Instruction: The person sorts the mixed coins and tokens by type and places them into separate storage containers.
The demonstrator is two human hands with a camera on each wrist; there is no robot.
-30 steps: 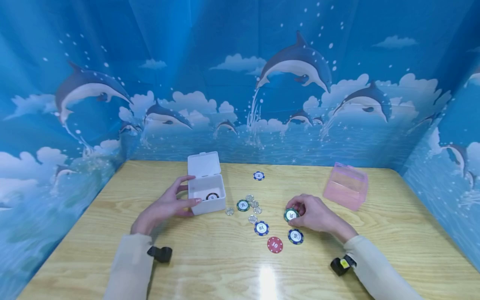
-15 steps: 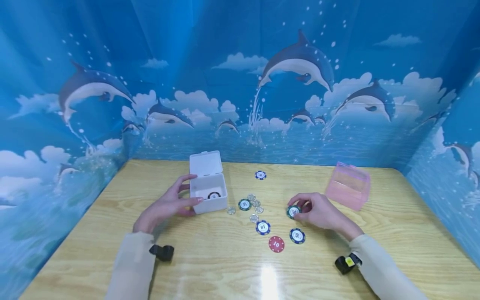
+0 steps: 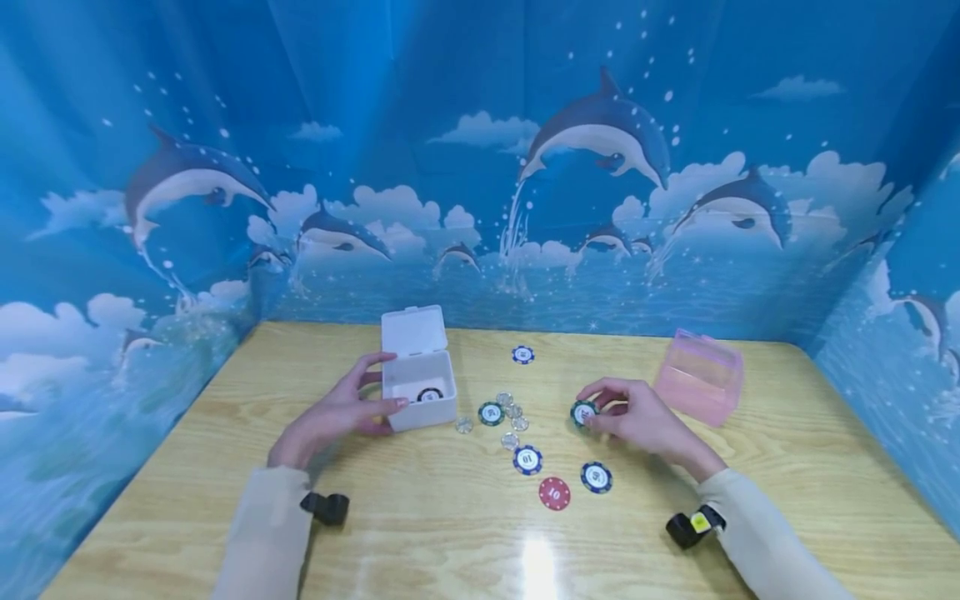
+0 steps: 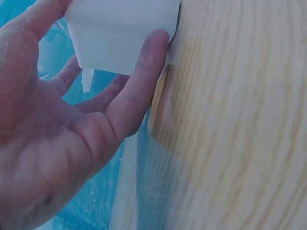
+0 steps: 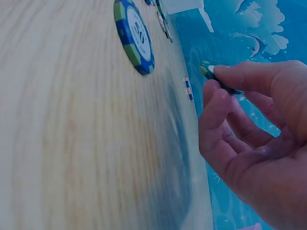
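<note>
My left hand (image 3: 341,412) grips a small white box (image 3: 420,413) by its left end, thumb on the front wall and fingers behind. The box's lid (image 3: 414,331) stands open, and a black-edged poker chip (image 3: 430,395) lies inside. In the left wrist view, fingers (image 4: 144,79) curl round the white box's end. My right hand (image 3: 637,423) pinches a green-edged poker chip (image 3: 582,413) marked 20 between thumb and fingertips. The right wrist view shows this chip (image 5: 213,76) tilted and raised off the wood. A blue-green poker chip (image 3: 596,477) marked 50 lies nearer the front.
Between the hands lie another green chip (image 3: 491,413), several clear round discs (image 3: 510,441), a blue chip (image 3: 527,459) and a red chip (image 3: 554,493). A blue chip (image 3: 522,355) lies farther back. A pink see-through box (image 3: 699,379) stands at the right, before the dolphin-print curtain (image 3: 480,167).
My right hand has moved the pinched green chip up and slightly away from the blue-green chip. The left hand keeps its hold on the white box. The head view has shifted slightly.
</note>
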